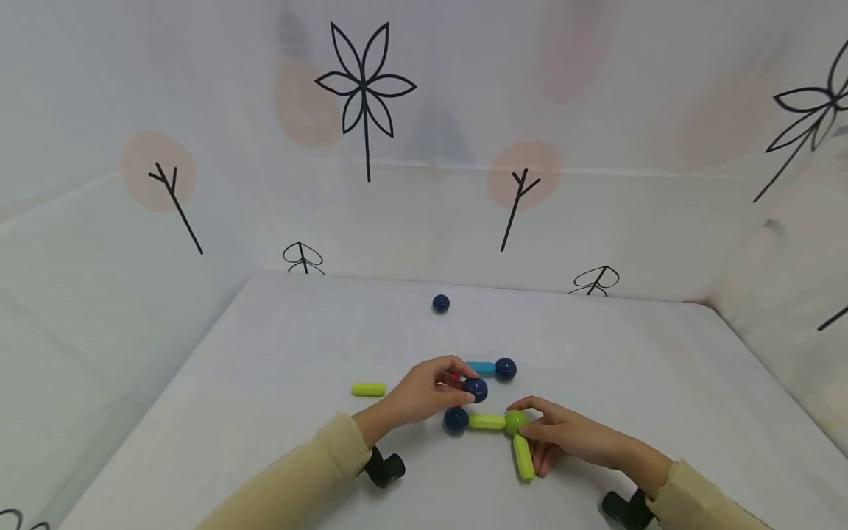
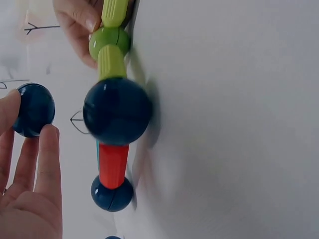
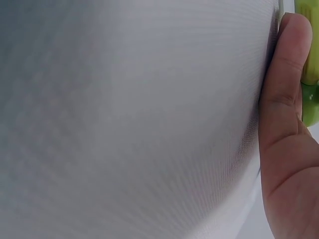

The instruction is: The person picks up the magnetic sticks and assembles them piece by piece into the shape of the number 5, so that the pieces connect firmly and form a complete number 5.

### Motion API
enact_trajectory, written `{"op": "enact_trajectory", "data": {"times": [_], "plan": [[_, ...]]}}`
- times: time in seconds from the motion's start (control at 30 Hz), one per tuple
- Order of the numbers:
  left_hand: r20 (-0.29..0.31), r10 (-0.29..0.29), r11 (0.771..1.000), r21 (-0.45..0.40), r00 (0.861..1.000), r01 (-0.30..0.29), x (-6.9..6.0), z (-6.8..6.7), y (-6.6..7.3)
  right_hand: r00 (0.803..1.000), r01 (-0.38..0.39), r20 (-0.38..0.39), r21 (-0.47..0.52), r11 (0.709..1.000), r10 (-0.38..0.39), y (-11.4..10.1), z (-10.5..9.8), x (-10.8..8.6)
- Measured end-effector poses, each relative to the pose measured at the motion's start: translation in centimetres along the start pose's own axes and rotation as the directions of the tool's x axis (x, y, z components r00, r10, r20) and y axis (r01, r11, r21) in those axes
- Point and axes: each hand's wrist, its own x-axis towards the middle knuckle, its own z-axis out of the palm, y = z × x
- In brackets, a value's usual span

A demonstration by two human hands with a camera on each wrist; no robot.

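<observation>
Between thumb and fingertips, my left hand [image 1: 427,389] pinches a dark blue ball [image 1: 475,390], held above the table; the left wrist view shows this ball [image 2: 34,110] too. My right hand [image 1: 563,434] grips a green ball [image 1: 516,422] joined to two yellow-green rods. One rod [image 1: 486,422] runs left to another dark blue ball [image 1: 456,420]. The second rod [image 1: 523,458] points toward the near edge, its far end bare. In the right wrist view, the thumb [image 3: 284,89] lies along the green ball [image 3: 311,104] and a rod.
Behind the left hand lie a blue rod [image 1: 481,367] with a dark blue ball [image 1: 506,369] on its end and a red rod [image 2: 113,167], partly hidden. A loose yellow-green rod [image 1: 368,389] lies left, a dark blue ball [image 1: 440,303] at the back. Patterned cloth surrounds the white table.
</observation>
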Motion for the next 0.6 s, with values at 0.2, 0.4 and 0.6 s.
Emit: {"op": "enact_trajectory", "data": {"times": [0.2, 0.4, 0.6], "plan": [[0.081, 0.027, 0.999, -0.037, 0.996, -0.024, -1.2, 1.0, -0.1, 1.000, -0.001, 0.003, -0.003, 1.000, 0.001, 0.1, -0.2, 0.1], [0.190, 0.009, 0.996, -0.092, 0.982, 0.009, -2.1, 2.3, -0.1, 1.000, -0.006, 0.014, 0.012, 1.000, 0.006, 0.3, -0.5, 0.3], [0.322, 0.040, 0.992, -0.125, 0.946, 0.001, -2.6, 3.5, -0.2, 1.000, 0.008, 0.029, 0.023, 1.000, -0.009, 0.2, -0.8, 0.3]]}}
